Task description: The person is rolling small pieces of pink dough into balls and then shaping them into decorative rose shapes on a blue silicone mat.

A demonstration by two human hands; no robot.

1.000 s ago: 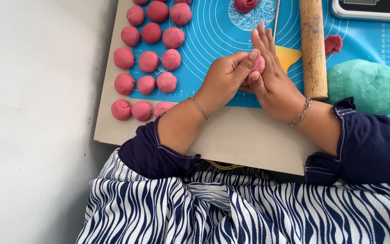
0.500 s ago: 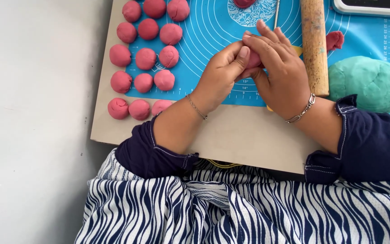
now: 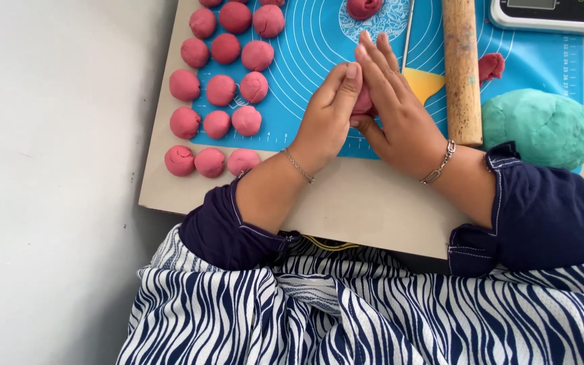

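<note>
A small pink dough piece (image 3: 363, 101) sits squeezed between two palms, so only a bit of it peeks out. The left hand (image 3: 329, 118) and right hand (image 3: 400, 118) are pressed together around it, just above the blue mat (image 3: 305, 54). Round pink balls (image 3: 221, 88) lie in rows on the mat's left part. A wooden rolling pin (image 3: 461, 67) lies on the mat's right part.

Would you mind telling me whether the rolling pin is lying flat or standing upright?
Lying flat: the rolling pin rests lengthwise on the blue mat, beside the right hand; neither hand touches it.
</note>
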